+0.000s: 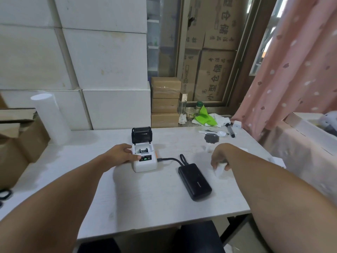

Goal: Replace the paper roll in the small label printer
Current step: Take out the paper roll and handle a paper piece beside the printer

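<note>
The small white label printer (pixel 145 162) stands mid-table with its black lid (pixel 141 134) flipped up; the open bay shows no roll, and a green light glows on its front panel. My left hand (pixel 122 153) rests against the printer's left side, thumb on the front panel's left edge. To the right, my right hand (pixel 219 157) is closed around a white paper roll (pixel 220 169), held just above the table.
A black power bank (pixel 194 181) lies between the hands, cabled to the printer's right side. A white spoon (pixel 215 132), a marker (pixel 230 131) and a dark lid sit at the back right. Cardboard boxes (pixel 18 143) stand at the left, and a tall white roll (pixel 49 115).
</note>
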Available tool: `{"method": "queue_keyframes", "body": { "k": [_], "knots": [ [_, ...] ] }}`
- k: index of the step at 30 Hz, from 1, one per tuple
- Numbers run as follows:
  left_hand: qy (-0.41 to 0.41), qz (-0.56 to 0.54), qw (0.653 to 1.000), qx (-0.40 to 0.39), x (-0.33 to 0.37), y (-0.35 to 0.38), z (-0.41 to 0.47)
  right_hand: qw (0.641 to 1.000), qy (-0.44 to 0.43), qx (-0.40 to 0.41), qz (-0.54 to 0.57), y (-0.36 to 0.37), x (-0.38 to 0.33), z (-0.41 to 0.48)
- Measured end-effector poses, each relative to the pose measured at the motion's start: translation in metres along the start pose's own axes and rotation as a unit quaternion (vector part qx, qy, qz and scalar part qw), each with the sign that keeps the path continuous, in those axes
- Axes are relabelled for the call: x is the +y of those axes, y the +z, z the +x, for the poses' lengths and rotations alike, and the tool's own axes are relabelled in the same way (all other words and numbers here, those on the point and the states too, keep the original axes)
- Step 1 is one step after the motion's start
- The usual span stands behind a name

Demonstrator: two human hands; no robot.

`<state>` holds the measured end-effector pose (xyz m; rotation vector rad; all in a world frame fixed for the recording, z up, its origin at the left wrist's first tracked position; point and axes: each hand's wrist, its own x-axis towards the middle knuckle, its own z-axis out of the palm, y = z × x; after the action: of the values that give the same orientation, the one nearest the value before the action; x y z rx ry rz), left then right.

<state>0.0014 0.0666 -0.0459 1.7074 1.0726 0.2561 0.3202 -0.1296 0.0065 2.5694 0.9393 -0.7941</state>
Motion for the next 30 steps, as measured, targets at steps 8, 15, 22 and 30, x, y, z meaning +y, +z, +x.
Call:
{"method": "queue_keyframes", "body": {
  "k": [8, 15, 22, 30],
  "knots": [
    [0.032, 0.133, 0.984, 0.114, 0.001, -0.003, -0.006, 0.961, -0.038, 0.006, 0.272, -0.014, -0.018, 0.002],
    [0.174, 0.210, 0.941, 0.199, 0.024, -0.001, -0.023, 0.820, -0.206, -0.064, 0.529, -0.025, -0.077, -0.022],
    [0.227, 0.134, 0.940, 0.216, 0.075, 0.022, -0.043, 0.709, -0.254, -0.106, 0.649, -0.034, -0.141, -0.042],
    [0.205, 0.061, 0.927, 0.308, 0.105, 0.034, -0.042, 0.632, -0.293, -0.132, 0.705, -0.043, -0.185, -0.069]
  ]
}}
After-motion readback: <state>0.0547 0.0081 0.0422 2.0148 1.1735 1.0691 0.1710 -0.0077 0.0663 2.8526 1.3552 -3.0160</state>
